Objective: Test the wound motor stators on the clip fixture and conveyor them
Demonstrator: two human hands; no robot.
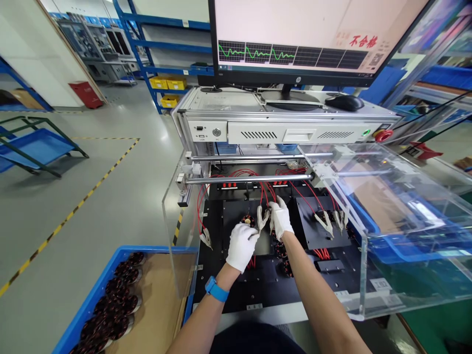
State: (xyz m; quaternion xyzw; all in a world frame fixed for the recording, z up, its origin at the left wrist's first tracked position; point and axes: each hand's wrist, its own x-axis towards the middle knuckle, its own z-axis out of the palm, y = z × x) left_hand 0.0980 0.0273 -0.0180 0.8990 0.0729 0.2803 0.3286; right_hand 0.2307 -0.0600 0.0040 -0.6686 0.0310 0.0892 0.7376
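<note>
My left hand [241, 247], in a white glove, has its fingers pinched together just below a copper-wound motor stator [248, 221]; what they hold is too small to make out. A white clip [262, 218] on red leads points down at those fingertips. Beside it, my gloved right hand [281, 218] is closed where red leads [272, 191] run in, apparently round another clip that its fingers hide. More wound stators [280, 250] lie under my right wrist. Another white clip [206, 238] rests at the left of the black fixture plate [230, 216].
Steel rods [250, 180] cross above the fixture, with clear acrylic panels [405, 211] at the sides. Further clips [326, 224] lie on the right plate. A blue tray [121, 250] holds several stators at lower left. A monitor [295, 49] shows green curves; a red stop button [383, 135] sits right.
</note>
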